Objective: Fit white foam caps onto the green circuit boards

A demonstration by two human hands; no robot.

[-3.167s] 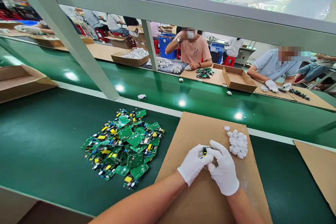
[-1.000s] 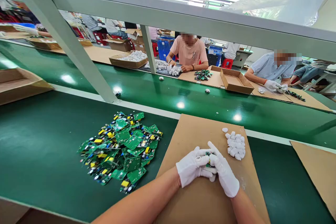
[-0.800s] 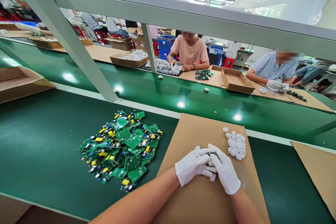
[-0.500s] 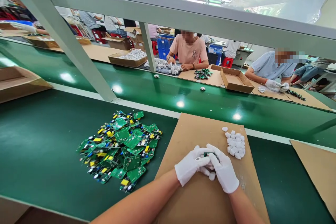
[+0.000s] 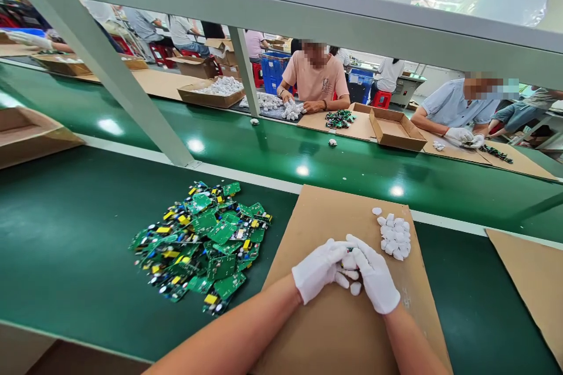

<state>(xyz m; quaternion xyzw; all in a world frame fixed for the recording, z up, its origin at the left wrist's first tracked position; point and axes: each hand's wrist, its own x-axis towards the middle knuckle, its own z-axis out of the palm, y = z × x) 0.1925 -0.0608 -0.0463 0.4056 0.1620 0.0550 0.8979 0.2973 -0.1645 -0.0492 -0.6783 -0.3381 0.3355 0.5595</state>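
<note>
Seen from a head camera, two white-gloved hands meet over a flat brown cardboard sheet [image 5: 334, 328] laid on a dark green bench, likely there as a work mat that keeps small parts together. The left hand [image 5: 317, 269] and right hand [image 5: 375, 278] press together, fingers curled narrowly around a small white plastic part [image 5: 349, 261]. It sits between the fingertips and is mostly hidden by the gloves, so its shape cannot be told. A sliver of green shows just at the left fingertips; whether it is a circuit board is unclear. A white knob-like end [image 5: 355, 288] pokes out just below the fingers.

Just beyond the right fingers, within easy reach, lies a small heap of white plastic pieces [image 5: 394, 237]. Well to the left of the left fingers sits a loose pile of green circuit boards with yellow and black components [image 5: 204, 240]. Far beyond the fingers, across a green conveyor belt [image 5: 272, 155], other people sit working.
</note>
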